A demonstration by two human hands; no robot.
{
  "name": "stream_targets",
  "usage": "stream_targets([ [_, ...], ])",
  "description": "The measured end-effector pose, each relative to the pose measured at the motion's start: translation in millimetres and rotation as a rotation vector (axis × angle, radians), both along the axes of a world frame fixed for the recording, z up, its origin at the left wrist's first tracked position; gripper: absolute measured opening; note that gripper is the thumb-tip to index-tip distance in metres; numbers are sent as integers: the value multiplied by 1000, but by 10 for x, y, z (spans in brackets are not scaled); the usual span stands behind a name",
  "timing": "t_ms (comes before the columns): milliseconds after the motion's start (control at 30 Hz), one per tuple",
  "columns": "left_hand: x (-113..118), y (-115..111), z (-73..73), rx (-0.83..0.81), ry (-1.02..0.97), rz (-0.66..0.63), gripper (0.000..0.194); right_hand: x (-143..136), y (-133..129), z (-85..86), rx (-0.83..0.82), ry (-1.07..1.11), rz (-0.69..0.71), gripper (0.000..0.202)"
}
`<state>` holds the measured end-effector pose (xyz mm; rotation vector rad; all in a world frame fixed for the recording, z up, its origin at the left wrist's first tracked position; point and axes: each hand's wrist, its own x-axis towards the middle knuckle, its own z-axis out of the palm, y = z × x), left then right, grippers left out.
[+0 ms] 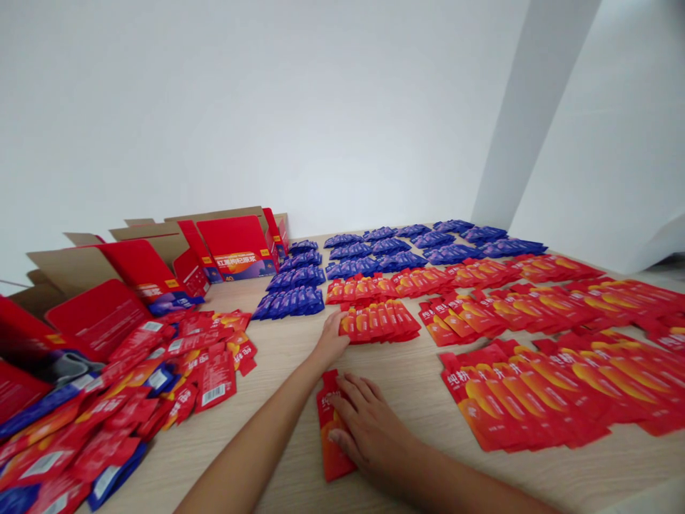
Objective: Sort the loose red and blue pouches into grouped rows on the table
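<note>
My left hand (331, 343) is closed at the left end of a fanned row of red sachets (381, 321), its thumb and fingers at their edge. Some of its fingertips are hidden. Closer to me, my right hand (369, 425) lies over a red and orange sachet (337, 460) on the table. Its fingers are stretched out across the sachet's right side, with the thumb lower down on it. Whether more sachets lie under that one, I cannot tell.
Overlapping rows of red sachets (527, 400) cover the right side, with blue sachet rows (353, 268) behind. At left, mixed loose sachets (123, 407) form a heap beside open red cardboard boxes (235, 246). A white wall (347, 107) stands behind the wooden table (267, 360).
</note>
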<state>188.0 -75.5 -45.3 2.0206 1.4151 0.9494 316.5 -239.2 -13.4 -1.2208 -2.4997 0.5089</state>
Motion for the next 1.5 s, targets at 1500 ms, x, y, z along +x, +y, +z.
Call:
stream_targets([
  [1500,-1104,-1035,769,-159,-71,203,26,109,75,61,298,348,-21,49],
])
